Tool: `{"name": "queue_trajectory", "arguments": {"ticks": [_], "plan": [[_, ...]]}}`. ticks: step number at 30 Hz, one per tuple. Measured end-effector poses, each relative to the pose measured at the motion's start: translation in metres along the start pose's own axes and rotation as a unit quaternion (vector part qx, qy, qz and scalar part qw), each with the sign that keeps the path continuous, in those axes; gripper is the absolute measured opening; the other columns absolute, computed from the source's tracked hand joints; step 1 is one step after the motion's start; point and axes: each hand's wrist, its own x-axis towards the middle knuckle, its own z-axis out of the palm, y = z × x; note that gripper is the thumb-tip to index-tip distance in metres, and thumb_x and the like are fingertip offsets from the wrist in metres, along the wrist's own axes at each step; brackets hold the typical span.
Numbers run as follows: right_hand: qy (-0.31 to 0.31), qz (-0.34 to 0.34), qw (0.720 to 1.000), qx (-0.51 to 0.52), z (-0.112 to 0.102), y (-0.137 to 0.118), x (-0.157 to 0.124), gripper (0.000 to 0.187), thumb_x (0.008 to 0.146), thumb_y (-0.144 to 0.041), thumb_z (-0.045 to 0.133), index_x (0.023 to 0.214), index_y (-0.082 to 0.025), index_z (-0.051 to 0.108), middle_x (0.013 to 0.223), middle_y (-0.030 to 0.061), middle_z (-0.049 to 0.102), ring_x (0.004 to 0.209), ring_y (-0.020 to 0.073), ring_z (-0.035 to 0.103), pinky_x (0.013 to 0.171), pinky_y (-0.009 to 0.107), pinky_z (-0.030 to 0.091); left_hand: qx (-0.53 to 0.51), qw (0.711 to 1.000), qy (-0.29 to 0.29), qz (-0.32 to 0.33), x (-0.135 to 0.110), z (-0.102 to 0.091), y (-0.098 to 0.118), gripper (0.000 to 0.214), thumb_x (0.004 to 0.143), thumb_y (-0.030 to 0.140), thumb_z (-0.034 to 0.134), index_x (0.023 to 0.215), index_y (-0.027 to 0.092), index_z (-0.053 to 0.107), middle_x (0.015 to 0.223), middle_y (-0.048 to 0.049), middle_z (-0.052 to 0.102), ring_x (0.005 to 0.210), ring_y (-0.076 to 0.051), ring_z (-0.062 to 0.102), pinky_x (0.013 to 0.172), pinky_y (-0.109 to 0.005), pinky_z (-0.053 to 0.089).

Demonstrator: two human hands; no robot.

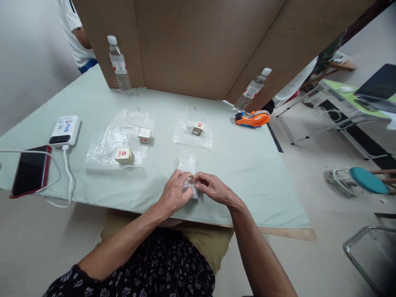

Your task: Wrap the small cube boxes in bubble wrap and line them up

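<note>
Both my hands meet near the table's front edge over a piece of bubble wrap [187, 166]. My left hand [175, 190] and my right hand [211, 187] have their fingers curled around the wrap's near end, which is bundled around something hidden. Further out, two small cardboard boxes [124, 155] [144, 135] rest on a sheet of bubble wrap [102, 150]. A third small box [198, 128] sits on another bubble wrap sheet [185, 134].
An orange tape dispenser [253, 119] lies at the right edge of the pale green tablecloth [247, 173]. Two water bottles [119, 65] [252, 88] stand before a brown cardboard screen [201, 45]. A power bank [64, 130] and phone [30, 170] lie left. Another person [77, 35] is behind.
</note>
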Motion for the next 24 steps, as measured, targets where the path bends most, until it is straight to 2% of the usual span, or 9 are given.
{"name": "queue_trajectory", "arguments": {"ticks": [2,5,7,10,14,18,21,23,24], "plan": [[0.028,0.032,0.998,0.045,-0.004,0.005,0.003,0.015,0.082,-0.032,0.059,0.088,-0.019,0.063,0.071,-0.0016,0.059,0.063,0.0121,0.051,0.059,0.025,0.042,0.002,1.0,-0.005,-0.016,0.001,0.0,0.0,0.027,0.078,0.012,0.057,0.102,0.022,0.064,0.096,-0.0026,0.052,0.09,-0.018,0.057,0.088,-0.033,0.05],[0.147,0.106,0.98,0.077,-0.009,0.014,0.013,0.025,0.077,-0.039,0.065,0.09,-0.018,0.062,0.071,-0.001,0.059,0.056,0.0115,0.051,0.049,0.024,0.039,-0.007,1.0,-0.003,-0.024,0.001,0.001,0.0,0.025,0.078,0.013,0.058,0.101,0.021,0.065,0.097,-0.0027,0.052,0.085,-0.016,0.056,0.086,-0.032,0.051],[0.198,0.16,0.964,0.074,-0.01,0.018,0.025,0.032,0.073,-0.041,0.068,0.093,-0.017,0.063,0.075,0.0013,0.062,0.052,0.0121,0.054,0.041,0.024,0.036,-0.011,1.0,0.0,-0.018,0.0,0.001,0.0,0.026,0.078,0.012,0.057,0.101,0.02,0.065,0.099,-0.0034,0.052,0.086,-0.017,0.057,0.087,-0.033,0.052],[0.179,0.205,0.959,0.077,-0.008,0.018,0.043,0.037,0.067,-0.041,0.075,0.092,-0.016,0.063,0.07,0.0016,0.063,0.047,0.0125,0.055,0.035,0.023,0.031,-0.004,1.0,0.015,-0.002,0.0,0.003,-0.001,0.024,0.077,0.012,0.056,0.099,0.021,0.064,0.098,-0.004,0.052,0.092,-0.019,0.058,0.092,-0.036,0.051],[0.158,0.213,0.96,0.085,-0.002,0.019,0.062,0.035,0.06,-0.04,0.078,0.08,-0.019,0.058,0.051,-0.0065,0.051,0.04,0.0093,0.043,0.036,0.022,0.028,0.008,1.0,0.02,0.011,-0.001,0.005,-0.002,0.022,0.079,0.013,0.056,0.098,0.02,0.064,0.099,-0.0054,0.053,0.096,-0.021,0.058,0.093,-0.037,0.051],[0.137,0.176,0.974,0.027,0.0,0.027,0.071,0.027,0.06,-0.04,0.072,0.062,-0.02,0.053,0.047,-0.0082,0.042,0.044,0.0078,0.036,0.043,0.023,0.025,0.037,0.999,0.02,0.018,-0.003,0.004,0.001,0.024,0.081,0.012,0.054,0.103,0.019,0.064,0.105,-0.0081,0.055,0.099,-0.022,0.059,0.094,-0.038,0.052],[0.147,0.15,0.978,0.004,-0.001,0.031,0.073,0.023,0.058,-0.036,0.069,0.055,-0.019,0.054,0.051,-0.0065,0.044,0.053,0.0086,0.037,0.049,0.023,0.027,0.096,0.994,0.017,0.047,-0.004,0.001,0.005,0.037,0.083,0.012,0.055,0.118,0.021,0.061,0.13,-0.0114,0.053,0.111,-0.025,0.057,0.099,-0.041,0.05],[0.16,0.141,0.977,0.008,0.0,0.032,0.073,0.021,0.059,-0.034,0.067,0.054,-0.018,0.055,0.053,-0.0061,0.045,0.056,0.0092,0.037,0.052,0.024,0.027,0.147,0.986,-0.008,0.079,-0.004,-0.001,0.006,0.039,0.085,0.011,0.054,0.121,0.023,0.061,0.137,-0.0114,0.053,0.111,-0.027,0.057,0.099,-0.044,0.049],[0.167,0.135,0.977,0.011,0.001,0.031,0.072,0.021,0.059,-0.034,0.067,0.054,-0.019,0.054,0.053,-0.0061,0.044,0.056,0.0095,0.037,0.052,0.024,0.028,0.166,0.982,-0.024,0.087,-0.003,-0.001,0.006,0.037,0.086,0.011,0.053,0.119,0.022,0.062,0.133,-0.0113,0.057,0.108,-0.027,0.058,0.097,-0.044,0.05]]}}
